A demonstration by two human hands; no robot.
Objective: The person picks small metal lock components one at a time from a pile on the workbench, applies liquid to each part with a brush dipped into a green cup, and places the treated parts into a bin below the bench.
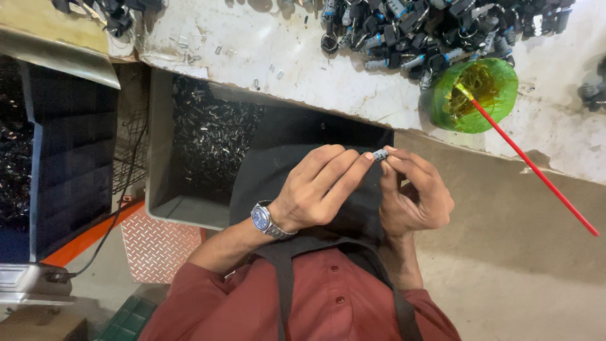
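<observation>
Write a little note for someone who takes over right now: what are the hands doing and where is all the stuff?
Left hand: fingertips pinch one end of the small metal part.
Right hand: fingertips pinch its other end.
Part is held over the dark apron, above the grey bin of small metal bits.
Pile of black parts lies on the white table, beside a green cup with a red stick.
Done: one part in hand.
Left: the pile.

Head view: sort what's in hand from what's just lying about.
In hand:
- small metal part, pinched between left hand and right hand

Lying about:
- pile of black parts
- green bowl with red stick
- grey bin of small metal pieces
</observation>
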